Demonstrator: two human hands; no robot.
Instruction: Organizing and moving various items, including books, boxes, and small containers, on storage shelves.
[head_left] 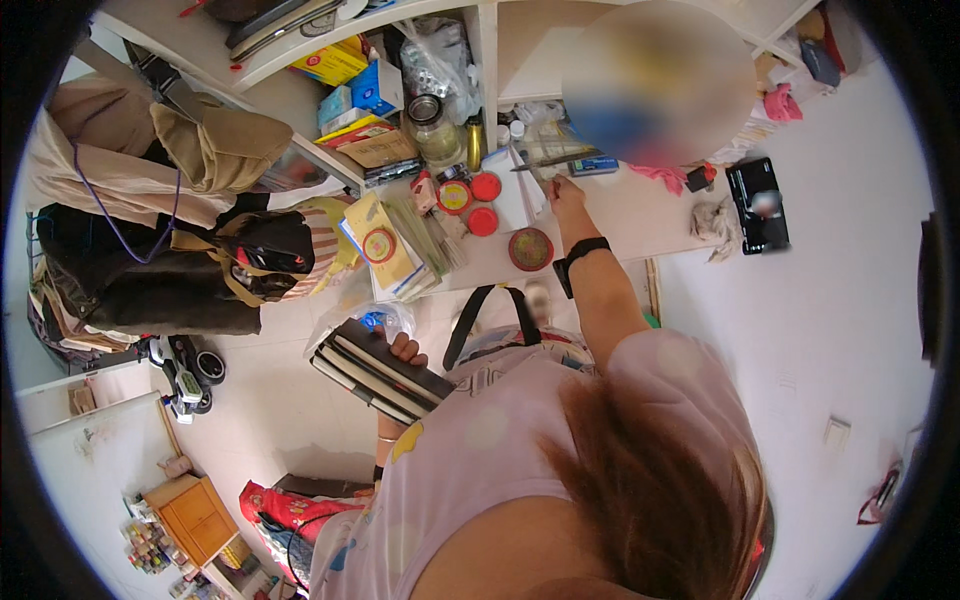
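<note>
My left hand (405,350) is closed around a stack of dark-covered notebooks (375,372), held at waist height beside my body. Their pale page edges face left. Over the desk reaches my right hand (564,192), its fingers drawn together by white paper (514,192). A dark, slim, pointed item (557,160) lies at its fingertips; I cannot make out its kind or whether it is gripped. Nearer to me sits a round tin (531,249) with a dark lid and red rim. Several round red containers, among them a plain red one (482,221), stand left of the paper.
On the desk's left are upright papers and booklets (400,245). Behind them a shelf holds a glass jar (434,132) and boxes. Clothes (140,270) hang at far left. A dark phone-like device (760,205) is at right. A black-strapped bag (495,325) hangs before me.
</note>
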